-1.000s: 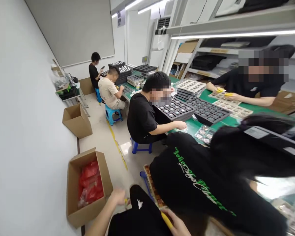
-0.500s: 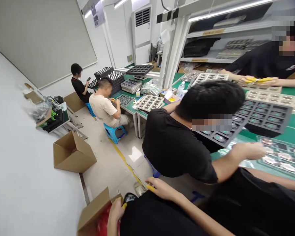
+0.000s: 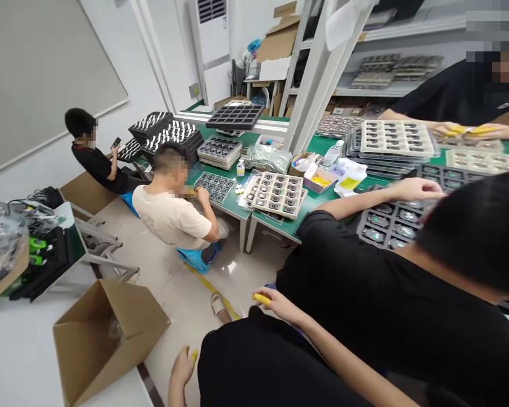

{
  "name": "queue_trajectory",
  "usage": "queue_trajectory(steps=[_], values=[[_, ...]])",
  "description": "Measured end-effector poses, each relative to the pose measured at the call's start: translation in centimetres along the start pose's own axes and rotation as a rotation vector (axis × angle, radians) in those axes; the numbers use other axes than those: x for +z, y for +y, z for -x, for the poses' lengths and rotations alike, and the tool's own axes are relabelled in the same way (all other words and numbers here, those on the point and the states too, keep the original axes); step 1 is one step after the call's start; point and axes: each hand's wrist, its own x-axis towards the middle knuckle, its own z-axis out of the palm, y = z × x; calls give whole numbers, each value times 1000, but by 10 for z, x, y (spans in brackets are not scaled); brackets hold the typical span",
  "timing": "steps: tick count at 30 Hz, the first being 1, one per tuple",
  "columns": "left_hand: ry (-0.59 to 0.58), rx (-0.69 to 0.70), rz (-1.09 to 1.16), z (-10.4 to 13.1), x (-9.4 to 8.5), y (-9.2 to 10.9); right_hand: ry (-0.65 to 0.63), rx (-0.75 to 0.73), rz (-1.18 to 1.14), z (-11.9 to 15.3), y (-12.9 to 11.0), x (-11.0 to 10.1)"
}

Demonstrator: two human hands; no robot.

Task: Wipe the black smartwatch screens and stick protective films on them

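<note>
My left hand (image 3: 182, 366) hangs beside my black-clothed leg (image 3: 254, 362), low in the head view. Its fingers are loosely bent and apart, with nothing seen in them; a yellow finger cot (image 3: 194, 355) covers one tip. On the other side of my knee, my right hand (image 3: 276, 303) reaches forward with its fingers apart, also holding nothing I can see. A second yellow finger cot (image 3: 262, 299) is on one of its digits. Nearest to my left hand stands an open cardboard box (image 3: 144, 330) on the floor.
Right beside me a co-worker in black (image 3: 356, 288) reaches over trays of round parts (image 3: 390, 220). Farther along the green table (image 3: 233, 208), a person in a beige shirt (image 3: 176, 212) sits on a blue stool (image 3: 195, 261). A cluttered side table (image 3: 74, 249) stands left.
My view has shifted forward and turned. The box with red contents near my left hand has left view. The neighbouring co-worker's arm now stretches across the trays. My hands remain without anything visible.
</note>
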Motion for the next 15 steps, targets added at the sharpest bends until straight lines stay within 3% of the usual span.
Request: queue_trajectory(steps=[3,6,11,15], values=[[-32,74,-19,-102,-46,52,111,12,-171,-61,-45,-16],[-112,197,-8,-160,-73,102,277,-15,-334,-122,-90,-47],[-254,267,8,-210,-75,170,494,-65,-514,-235,-162,-129],[-311,215,118,-229,-59,196,541,-125,-527,-349,-229,-217]])
